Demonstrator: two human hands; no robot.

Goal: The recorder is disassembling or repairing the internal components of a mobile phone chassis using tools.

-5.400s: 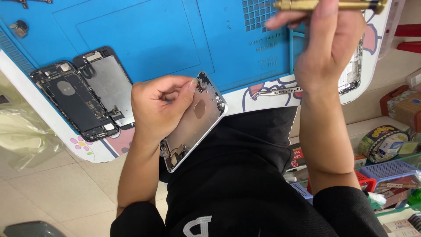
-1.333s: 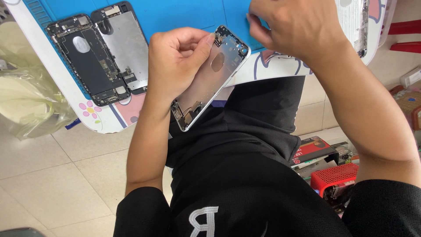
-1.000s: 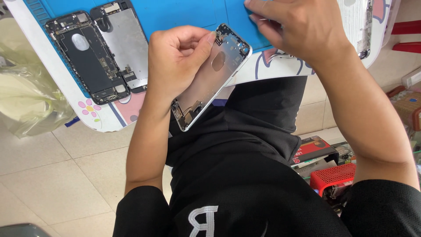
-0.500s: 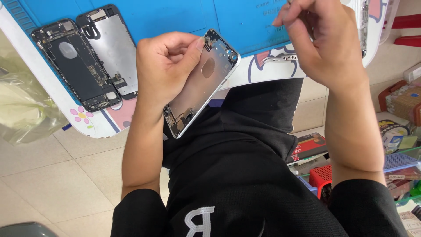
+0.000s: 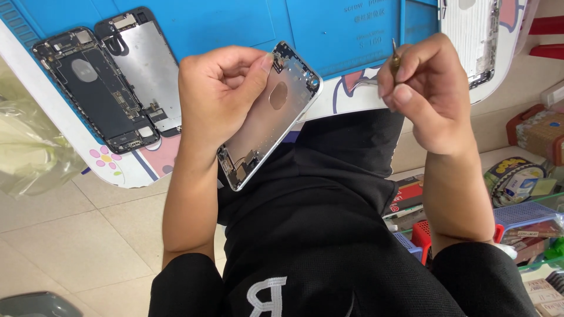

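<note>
Fingers of my left hand (image 5: pixel 220 97) clamp a stripped silver phone housing (image 5: pixel 267 117), tilted above my lap, just off the worktop (image 5: pixel 329 35) edge. My right hand (image 5: pixel 426 91) pinches a thin brass-tipped tool (image 5: pixel 395 57) upright, close beside the housing's top corner. Below-right of those fingers, a blue basket (image 5: pixel 523 212) holds small packets; I cannot tell which.

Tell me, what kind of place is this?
Probably a phone repair bench. A blue work mat holds an opened phone, the left hand holds a bare phone housing, and the right hand pinches a small tool.
</note>
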